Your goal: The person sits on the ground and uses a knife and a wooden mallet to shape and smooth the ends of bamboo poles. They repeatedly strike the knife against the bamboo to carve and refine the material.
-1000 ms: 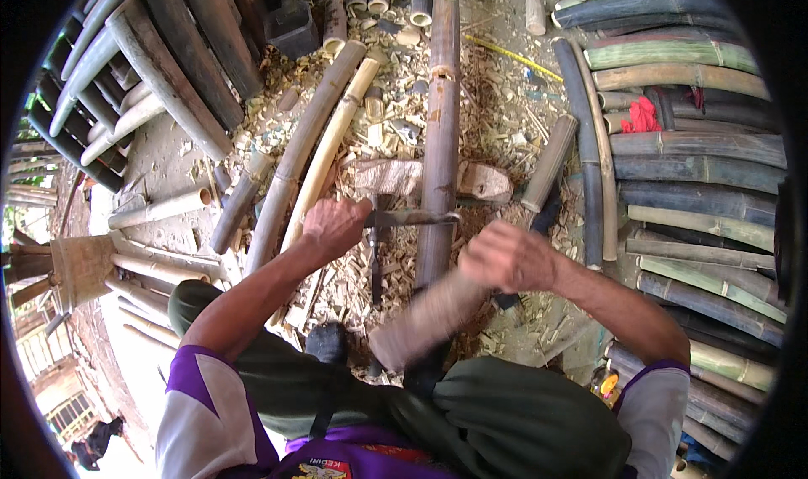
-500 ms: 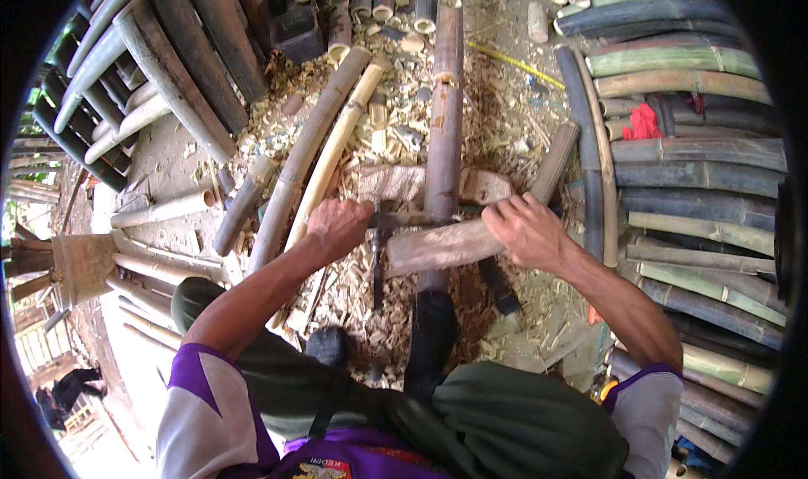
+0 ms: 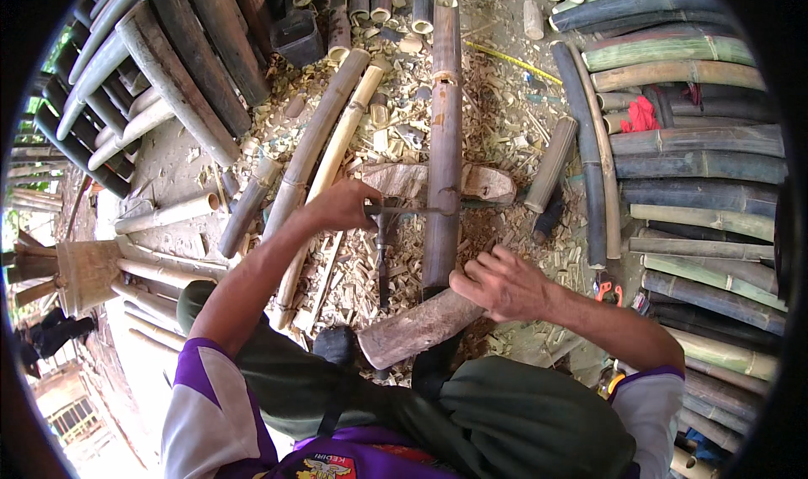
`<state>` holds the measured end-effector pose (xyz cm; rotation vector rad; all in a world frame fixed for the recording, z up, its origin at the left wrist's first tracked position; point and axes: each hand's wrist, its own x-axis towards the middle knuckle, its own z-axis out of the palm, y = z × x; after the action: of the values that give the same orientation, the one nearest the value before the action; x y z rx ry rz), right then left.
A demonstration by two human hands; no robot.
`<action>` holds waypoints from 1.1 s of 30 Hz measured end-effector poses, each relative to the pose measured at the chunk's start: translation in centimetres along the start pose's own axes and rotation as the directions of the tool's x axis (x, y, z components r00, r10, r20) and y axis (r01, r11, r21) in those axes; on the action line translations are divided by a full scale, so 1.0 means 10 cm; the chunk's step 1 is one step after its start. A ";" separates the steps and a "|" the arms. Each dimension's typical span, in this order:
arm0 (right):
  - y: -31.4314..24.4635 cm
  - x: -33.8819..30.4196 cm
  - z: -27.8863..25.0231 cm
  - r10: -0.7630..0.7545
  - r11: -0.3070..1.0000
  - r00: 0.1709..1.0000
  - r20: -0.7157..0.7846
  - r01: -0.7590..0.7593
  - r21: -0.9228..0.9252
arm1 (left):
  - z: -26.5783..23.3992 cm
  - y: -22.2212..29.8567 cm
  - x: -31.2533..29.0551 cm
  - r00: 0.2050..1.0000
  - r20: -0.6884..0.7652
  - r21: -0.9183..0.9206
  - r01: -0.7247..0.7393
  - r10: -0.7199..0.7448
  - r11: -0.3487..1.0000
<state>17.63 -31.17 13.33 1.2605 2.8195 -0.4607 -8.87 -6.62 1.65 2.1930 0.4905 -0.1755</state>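
Note:
My left hand is closed round the handle of a knife whose long narrow blade lies across a dark bamboo pole. The pole runs away from me over a pale wooden block and has a notch cut further up. In my right hand is one end of a thick wooden club. The club's broad end points left, above my feet and apart from the blade. Below my left hand shows a slim dark tool among the chips.
Wood chips cover the ground around the block. Two poles lie left of the work, and a short bamboo piece lies right. Stacked bamboo lines the right side. A yellow tape measure and orange-handled scissors lie on the ground.
The club has come down toward me, away from the blade, with my right hand lower and further left. My left hand stays near the same spot on the knife, slightly higher.

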 end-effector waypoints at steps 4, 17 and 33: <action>-0.21 -0.23 0.03 0.369 0.824 0.929 -0.027 -0.314 0.472 | -0.43 0.21 0.27 0.871 -0.012 -0.502 0.419 -0.490 0.757; 0.24 -0.32 -0.24 0.886 0.103 0.464 0.011 -0.220 0.970 | -0.32 0.22 0.42 0.990 -0.001 0.319 0.132 -0.139 0.939; 0.78 0.46 -0.52 0.852 0.404 0.464 -0.241 -0.291 0.867 | -0.24 -0.06 0.55 0.995 0.038 0.274 0.076 -0.090 0.959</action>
<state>20.76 -21.48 15.63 3.0945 2.1056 -1.4176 -4.19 -2.82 1.12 2.4303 0.5580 -0.3611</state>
